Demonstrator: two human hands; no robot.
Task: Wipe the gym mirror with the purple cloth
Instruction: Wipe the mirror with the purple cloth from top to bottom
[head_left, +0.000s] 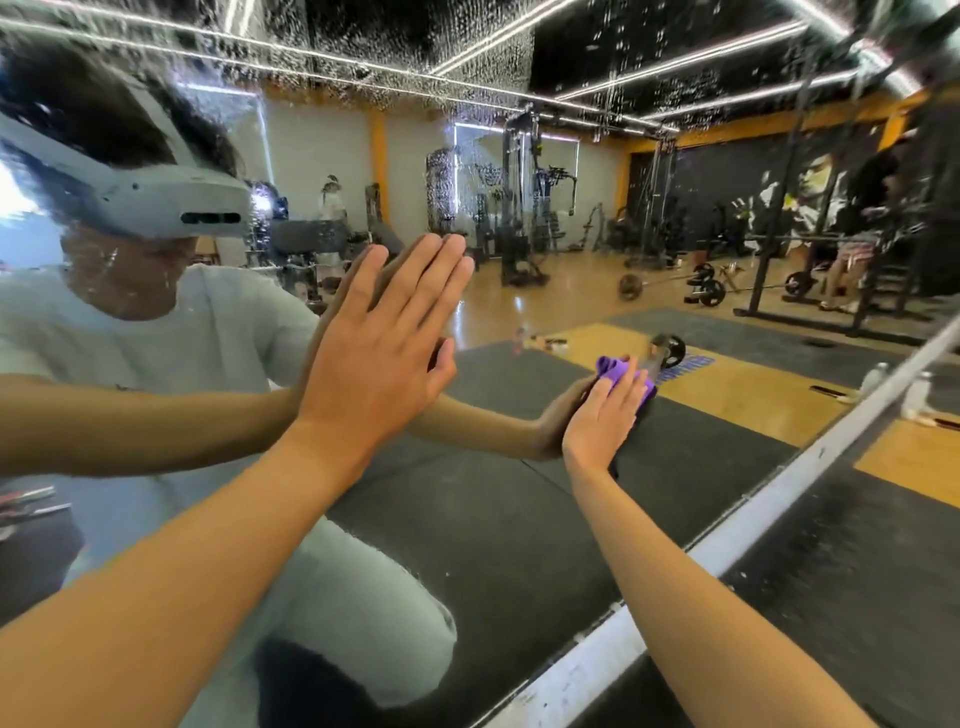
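The gym mirror (519, 493) fills nearly everything in front of me, running down to a white strip (727, 551) along its lower edge where it meets the dark rubber floor (857, 597). Its upper part is covered in beads and streaks of water, while the lower glass shows a clear reflection of black and yellow flooring, weight racks, barbells and plates. My own reflection is on the left: a pale shirt, light trousers with one knee bent forward, and a grey headset.

My left hand (374, 353) is flat against the glass, fingers straight and close together with the thumb out to the side, palm meeting its own reflection. It holds nothing.

My right hand (605, 415) is lower and further right, pressing the purple cloth (615, 370) against the mirror. The grip here is a flat press, fingers extended and laid over the bunched fabric rather than curled round it. The cloth sits between my palm and the glass, and only a crumpled purple fold shows above and beside my fingertips.

Two white bottles (917, 396), one being a reflection, stand near the mirror's lower edge, far right.
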